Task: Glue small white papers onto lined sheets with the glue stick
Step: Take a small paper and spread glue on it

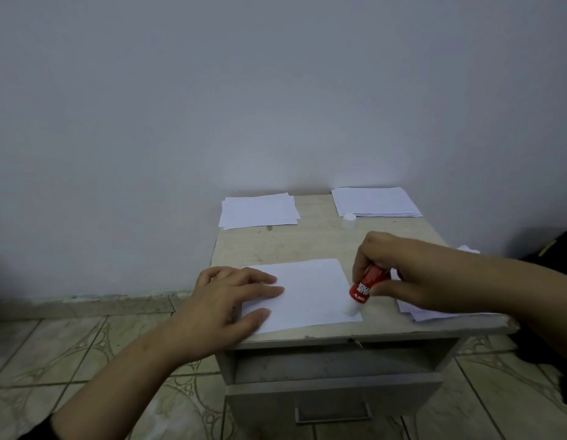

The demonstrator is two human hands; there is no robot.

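We note the left hand (234, 300) flat, fingers straight, pinning the sheet (310, 293) at nine o'clock while the right hand (399, 274) grips the glue stick (365, 285), tip down at its four o'clock corner.

setting: we log this as a plain room in a home. evidence: a bare pale wall (276, 90) with no fittings; a floor (69, 354) of glossy patterned tiles with a scuffed skirting strip at its edge; a small worn nightstand-type bench (307, 242) pushed against the wall, its drawer (333, 398) with a metal handle pulled partly out; a dark bag (558, 249) lying at the right edge of view.
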